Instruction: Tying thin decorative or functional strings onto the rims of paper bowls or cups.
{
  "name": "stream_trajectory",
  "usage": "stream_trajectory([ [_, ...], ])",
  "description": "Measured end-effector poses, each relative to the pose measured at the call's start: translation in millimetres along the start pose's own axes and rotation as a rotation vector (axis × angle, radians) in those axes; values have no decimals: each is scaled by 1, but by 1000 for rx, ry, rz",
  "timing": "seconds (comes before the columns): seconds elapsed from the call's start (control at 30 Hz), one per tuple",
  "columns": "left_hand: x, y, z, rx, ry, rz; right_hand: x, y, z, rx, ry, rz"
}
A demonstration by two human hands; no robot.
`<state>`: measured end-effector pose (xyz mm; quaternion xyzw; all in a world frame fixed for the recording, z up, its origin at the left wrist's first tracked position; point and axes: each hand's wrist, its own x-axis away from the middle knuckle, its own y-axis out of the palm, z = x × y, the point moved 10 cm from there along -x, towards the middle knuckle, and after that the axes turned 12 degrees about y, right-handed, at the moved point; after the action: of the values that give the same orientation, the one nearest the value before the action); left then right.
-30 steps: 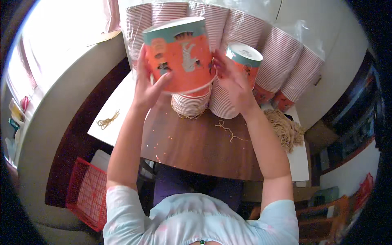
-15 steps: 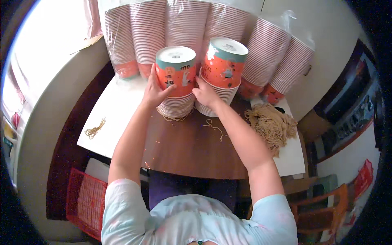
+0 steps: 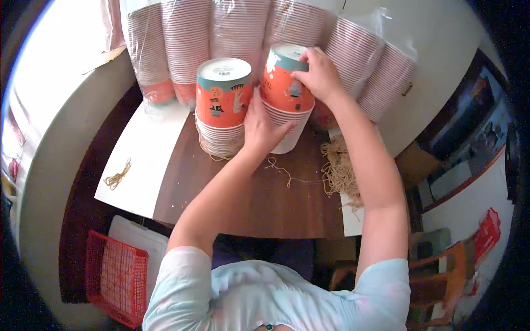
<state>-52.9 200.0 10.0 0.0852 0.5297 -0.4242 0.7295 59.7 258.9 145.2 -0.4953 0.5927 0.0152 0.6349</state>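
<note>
Two stacks of upside-down paper buckets, orange with teal bands and cartoon figures, stand side by side on the table. Twine loops hang around the lower rims of the left stack (image 3: 223, 105). Against the left side of the right stack (image 3: 287, 99) lies my left hand (image 3: 260, 126), its fingers stretched up between the stacks and its thumb spread across the rims. My right hand (image 3: 321, 74) is closed on the top of that same stack, thumb on the printed side and fingers at the upper rim. A loose strand of twine (image 3: 288, 175) trails in front.
Tall bucket stacks in clear plastic (image 3: 187, 49) line the back. A tangled heap of twine (image 3: 338, 165) lies on the right, partly behind my right forearm. A small twine bundle (image 3: 118, 174) lies at the left. Below stands a red basket (image 3: 117, 276); a wooden chair (image 3: 441, 276) is at right.
My left hand has left the left stack and moved right, onto the right stack's side. My right hand has risen from between the stacks to the right stack's top.
</note>
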Motion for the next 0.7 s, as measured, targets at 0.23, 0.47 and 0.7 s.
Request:
stream_trajectory([
  [0.23, -16, 28, -22, 50, -183, 37, -16, -9, -5, -85, 99, -26],
  [0.47, -13, 42, -39, -58, -254, -134, -38, -96, -8, -224, 189, 345],
  [0.7, -6, 18, -38, 102, -246, -75, 39, -153, 94, -928, 580, 487],
])
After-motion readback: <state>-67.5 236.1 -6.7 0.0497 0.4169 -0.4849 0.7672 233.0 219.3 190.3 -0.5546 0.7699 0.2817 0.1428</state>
